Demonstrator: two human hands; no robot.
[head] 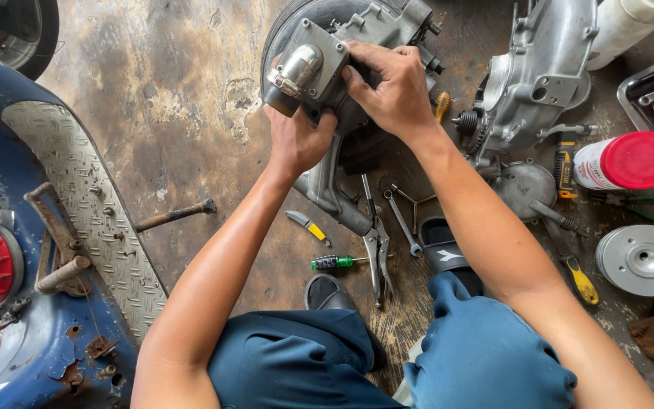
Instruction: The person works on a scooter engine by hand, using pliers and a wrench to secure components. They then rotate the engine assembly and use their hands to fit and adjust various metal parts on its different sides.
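I look down at a grey metal engine assembly (357, 34) standing on a stained workshop floor. My left hand (297, 140) grips its lower left side, just under a shiny chrome fitting (297, 70) on a square plate. My right hand (391, 87) is closed over the top right of the same casting. Both forearms reach forward from my blue-trousered knees (486, 356).
A blue scooter body (47, 303) with a tread-plate footboard and red finned fan fills the left. On the floor lie locking pliers (378, 257), a wrench (403, 223), green-handled and yellow-handled screwdrivers, another engine case (539, 76), a red-lidded can (626, 160) and a round metal drum (643, 260).
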